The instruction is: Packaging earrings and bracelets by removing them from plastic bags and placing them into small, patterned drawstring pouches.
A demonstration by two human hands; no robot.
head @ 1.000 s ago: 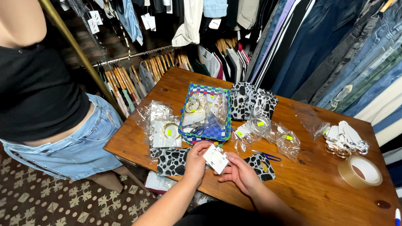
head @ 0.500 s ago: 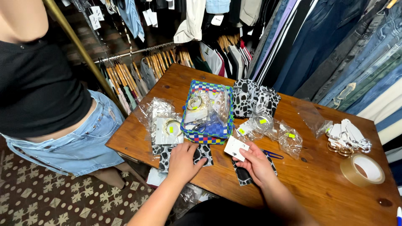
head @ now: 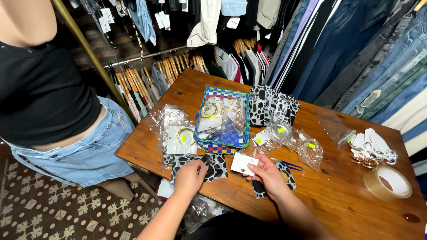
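Note:
My right hand holds a small white card with tiny dark studs on it, just above a black-and-white cow-print pouch on the wooden table. My left hand rests palm down on a second cow-print pouch near the table's front edge, its fingers touching a small black piece. Behind both hands stands a blue, green and white checkered basket filled with bagged jewellery.
Clear bags of bracelets lie left of the basket, more bags and blue scissors right of it. A tape roll and white tags sit far right. A person in a black top and denim skirt stands left, by clothes racks.
My right hand carried the white card to the right, away from my left hand. My left hand dropped down onto the cow-print pouch at the front edge.

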